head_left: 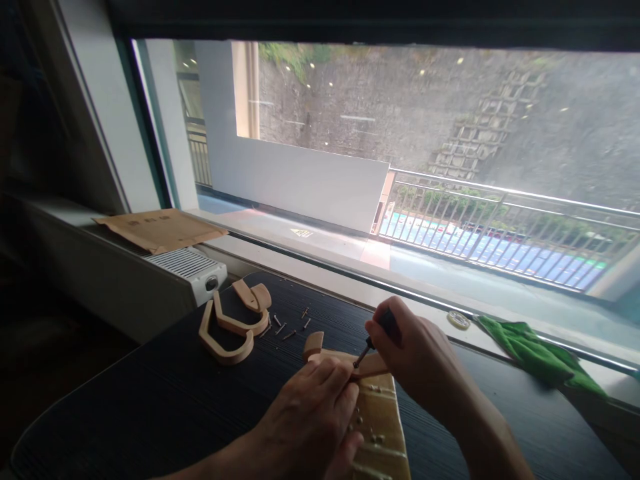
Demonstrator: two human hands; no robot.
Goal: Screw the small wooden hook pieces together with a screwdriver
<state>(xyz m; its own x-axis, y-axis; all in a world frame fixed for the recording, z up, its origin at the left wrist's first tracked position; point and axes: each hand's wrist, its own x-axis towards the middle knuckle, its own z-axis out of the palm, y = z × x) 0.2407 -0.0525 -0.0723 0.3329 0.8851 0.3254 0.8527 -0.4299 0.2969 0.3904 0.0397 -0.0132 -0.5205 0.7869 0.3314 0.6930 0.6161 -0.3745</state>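
My right hand [417,350] is wrapped round the dark handle of a screwdriver [365,353]. The tool slants down to the left, its tip at a screw in a bent wooden hook [373,365]. Beside that tip, the closed fingers of my left hand [317,407] hold the hook on the end of a light wooden board [380,417]. Part of the hook and the board's left side are hidden behind that hand. Several small screw heads or holes show along the board. Left of it lie several loose screws [281,329] and more bent wooden hooks [227,357].
The dark table [150,400] has a rounded left end and stands against a window sill. On the sill are a tape roll [459,320] and a green cloth [537,353]. A brown paper envelope [163,229] rests on a white heater unit [193,267] at the left.
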